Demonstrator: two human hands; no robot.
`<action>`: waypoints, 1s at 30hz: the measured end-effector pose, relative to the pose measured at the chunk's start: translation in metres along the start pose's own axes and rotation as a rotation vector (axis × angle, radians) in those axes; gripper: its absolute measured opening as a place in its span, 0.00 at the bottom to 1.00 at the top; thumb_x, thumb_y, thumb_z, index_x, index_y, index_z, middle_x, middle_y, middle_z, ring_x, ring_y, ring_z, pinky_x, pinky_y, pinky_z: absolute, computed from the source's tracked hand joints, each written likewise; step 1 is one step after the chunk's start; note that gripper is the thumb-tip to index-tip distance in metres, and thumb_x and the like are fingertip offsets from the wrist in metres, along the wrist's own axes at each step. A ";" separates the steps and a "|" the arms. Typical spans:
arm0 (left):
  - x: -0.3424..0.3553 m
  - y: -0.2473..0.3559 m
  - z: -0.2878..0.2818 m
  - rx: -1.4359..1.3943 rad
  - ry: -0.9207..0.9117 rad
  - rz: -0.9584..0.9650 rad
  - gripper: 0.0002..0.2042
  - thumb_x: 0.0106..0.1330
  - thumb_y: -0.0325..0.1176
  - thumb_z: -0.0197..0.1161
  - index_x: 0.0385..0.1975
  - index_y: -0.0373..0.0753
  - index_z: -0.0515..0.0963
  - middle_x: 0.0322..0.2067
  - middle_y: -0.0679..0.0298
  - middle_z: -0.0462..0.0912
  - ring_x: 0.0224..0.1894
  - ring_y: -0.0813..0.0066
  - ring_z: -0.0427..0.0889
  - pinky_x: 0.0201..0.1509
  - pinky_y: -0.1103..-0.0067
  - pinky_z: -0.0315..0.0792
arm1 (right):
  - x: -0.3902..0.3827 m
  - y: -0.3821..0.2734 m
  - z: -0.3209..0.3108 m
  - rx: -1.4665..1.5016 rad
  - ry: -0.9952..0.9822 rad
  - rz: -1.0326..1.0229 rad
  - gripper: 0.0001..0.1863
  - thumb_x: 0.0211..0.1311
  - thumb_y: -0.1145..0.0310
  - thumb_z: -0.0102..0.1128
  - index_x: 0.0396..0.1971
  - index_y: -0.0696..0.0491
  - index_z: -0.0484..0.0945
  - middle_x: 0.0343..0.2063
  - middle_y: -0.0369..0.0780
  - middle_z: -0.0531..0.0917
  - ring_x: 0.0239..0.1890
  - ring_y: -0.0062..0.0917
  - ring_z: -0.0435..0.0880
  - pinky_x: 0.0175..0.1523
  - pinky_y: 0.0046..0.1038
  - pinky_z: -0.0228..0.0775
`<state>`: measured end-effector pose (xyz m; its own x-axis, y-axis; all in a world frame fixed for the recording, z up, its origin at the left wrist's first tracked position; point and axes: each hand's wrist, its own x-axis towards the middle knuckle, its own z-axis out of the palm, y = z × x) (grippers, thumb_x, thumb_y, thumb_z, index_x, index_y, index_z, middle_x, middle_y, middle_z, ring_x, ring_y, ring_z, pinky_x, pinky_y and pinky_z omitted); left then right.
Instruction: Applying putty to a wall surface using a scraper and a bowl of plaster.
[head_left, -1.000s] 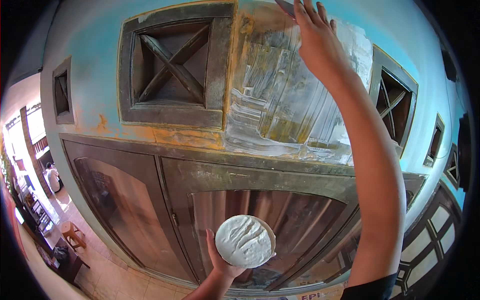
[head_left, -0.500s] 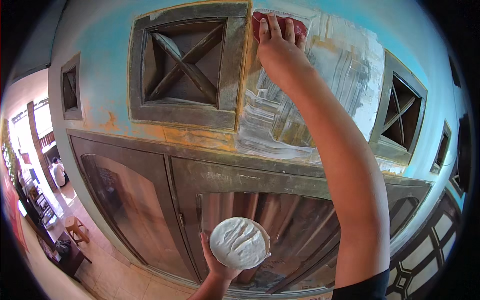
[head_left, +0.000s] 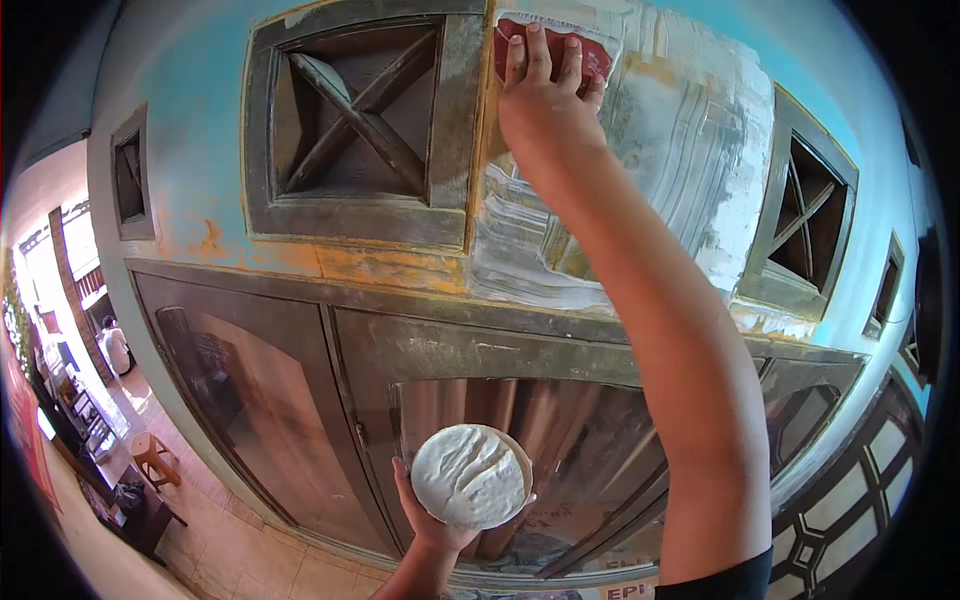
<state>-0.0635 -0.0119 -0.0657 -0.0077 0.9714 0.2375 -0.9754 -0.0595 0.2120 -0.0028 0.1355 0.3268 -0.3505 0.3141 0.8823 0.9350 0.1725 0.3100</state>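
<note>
High on the wall, my right hand point(head_left: 552, 105) presses a dark red, flat putty spreader point(head_left: 592, 52) against the surface, fingers spread over its face. The spreader lies at the upper left of a patch streaked with white and grey putty point(head_left: 670, 170), beside the wooden frame of a vent. Lower down, my left hand point(head_left: 435, 525) holds up a round container from beneath and its side. White putty point(head_left: 472, 475) fills it to the top, its surface creased with ridges. The container's walls are mostly hidden.
A wooden vent with crossed slats point(head_left: 360, 120) adjoins the patch on the left; another vent point(head_left: 803, 215) is on the right. Below are brown wooden panels with curtained glass point(head_left: 590, 430). A stool point(head_left: 153, 460) and a seated person point(head_left: 116, 348) appear far left.
The view has shifted slightly, so the wall and vents appear a little further left. The container has moved slightly left and up in the picture. The spreader stays against the same wall area.
</note>
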 end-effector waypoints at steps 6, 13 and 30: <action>0.002 -0.005 -0.010 0.007 0.027 -0.026 0.47 0.68 0.78 0.38 0.71 0.42 0.69 0.68 0.57 0.74 0.68 0.47 0.74 0.72 0.47 0.65 | -0.034 -0.010 0.016 -0.097 0.045 -0.040 0.61 0.48 0.66 0.80 0.78 0.65 0.48 0.79 0.58 0.45 0.78 0.66 0.47 0.71 0.71 0.51; -0.001 -0.010 -0.001 0.085 0.067 -0.034 0.47 0.67 0.79 0.37 0.72 0.45 0.68 0.71 0.55 0.70 0.71 0.40 0.69 0.70 0.37 0.62 | -0.090 0.011 0.029 -0.069 0.294 -0.135 0.39 0.66 0.67 0.61 0.76 0.57 0.60 0.78 0.45 0.58 0.76 0.51 0.61 0.72 0.62 0.61; 0.009 -0.020 -0.003 0.046 -0.010 -0.109 0.47 0.67 0.79 0.33 0.72 0.45 0.67 0.70 0.58 0.70 0.71 0.45 0.69 0.72 0.43 0.63 | -0.065 0.053 0.023 -0.202 0.510 -0.260 0.28 0.65 0.65 0.57 0.65 0.55 0.76 0.65 0.47 0.77 0.62 0.53 0.79 0.65 0.57 0.70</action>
<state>-0.0444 -0.0012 -0.0711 0.1002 0.9703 0.2201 -0.9593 0.0355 0.2803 0.0684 0.1455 0.2777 -0.5453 -0.2106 0.8114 0.8315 -0.0131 0.5554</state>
